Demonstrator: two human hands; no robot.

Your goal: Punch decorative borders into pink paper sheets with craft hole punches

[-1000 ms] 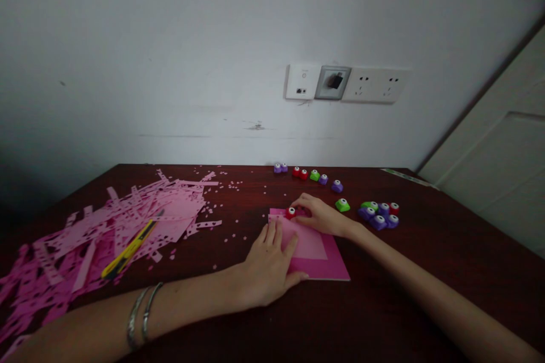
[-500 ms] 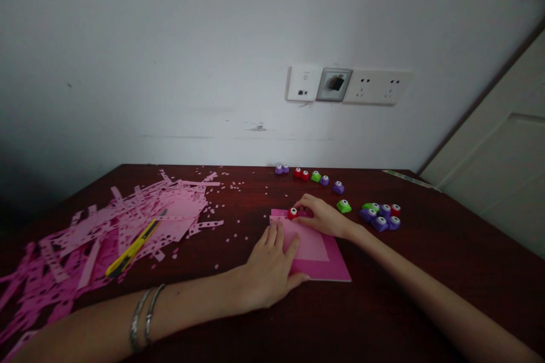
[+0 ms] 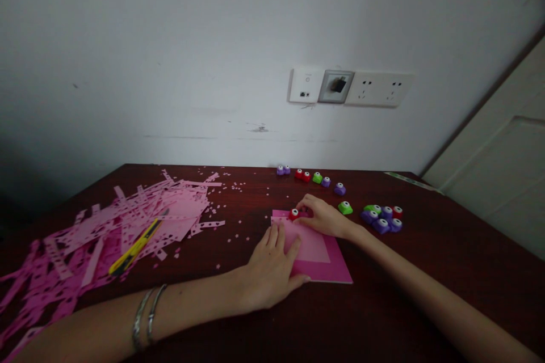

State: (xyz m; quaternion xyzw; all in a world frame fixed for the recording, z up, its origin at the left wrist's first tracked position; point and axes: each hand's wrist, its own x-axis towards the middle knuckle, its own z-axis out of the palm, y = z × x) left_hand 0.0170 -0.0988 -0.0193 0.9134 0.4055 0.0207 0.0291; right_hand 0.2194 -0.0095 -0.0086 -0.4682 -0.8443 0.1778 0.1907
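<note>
My left hand lies flat with fingers spread on a light pink sheet of paper, pressing on its left side. Beneath that sheet is a larger stack of darker pink paper. At the sheet's far edge, the fingers of my right hand close around a small red craft punch with a white and dark round top. The right fingertips are partly hidden behind the punch and the hand. Small holes run along the light sheet's far left edge, near my left fingertips.
Cut pink strips cover the left, with a yellow utility knife on them. Tiny punched shapes are scattered nearby. More punches cluster at the right, and several stand along the back. Behind is a wall with sockets.
The whole view has shifted slightly. Both hands, the paper and the red craft punch keep nearly the same places.
</note>
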